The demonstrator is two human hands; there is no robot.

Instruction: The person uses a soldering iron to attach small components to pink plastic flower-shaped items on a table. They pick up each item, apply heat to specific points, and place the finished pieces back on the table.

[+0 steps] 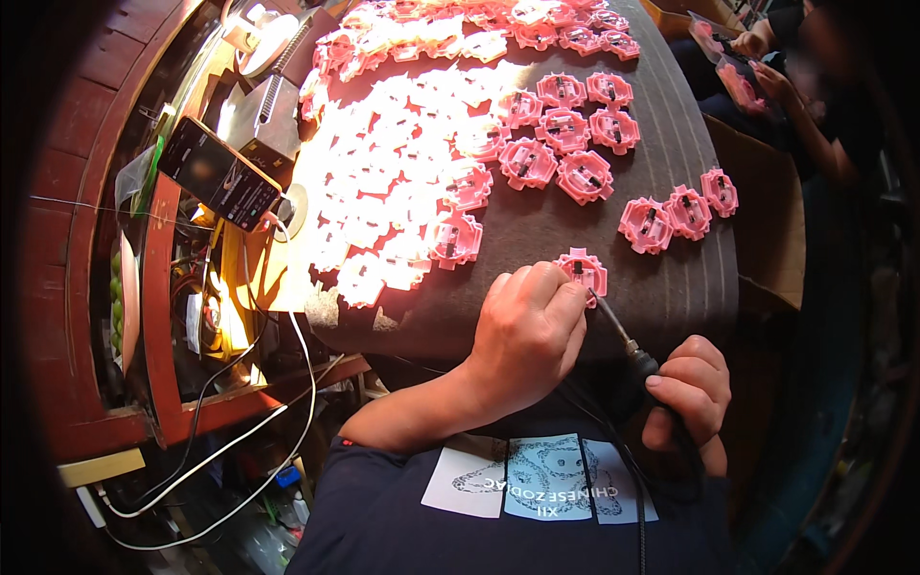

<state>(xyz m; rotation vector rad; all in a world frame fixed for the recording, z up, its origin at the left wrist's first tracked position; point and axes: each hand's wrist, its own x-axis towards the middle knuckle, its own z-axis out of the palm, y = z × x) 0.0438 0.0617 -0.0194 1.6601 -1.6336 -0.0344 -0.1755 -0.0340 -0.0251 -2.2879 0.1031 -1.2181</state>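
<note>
My right hand [694,391] is closed round the dark handle of a soldering iron [617,328]. The iron's thin metal tip points up and left and reaches the near edge of a pink plastic housing [581,268] with a small black part inside. My left hand [530,318] is at the left of that housing, its fingers curled and pinched together. Whatever those fingers hold is hidden behind the knuckles. To the right, three similar pink housings [687,212] stand in a slanting row, each with dark parts inside.
Many pink housings [526,163] cover the dark tabletop [517,222], the left ones washed out by sunlight. A phone [218,174] leans by a grey metal box [264,120] at the left. White cables [299,431] hang below. Across the table, another person's hands [767,72] hold pink pieces.
</note>
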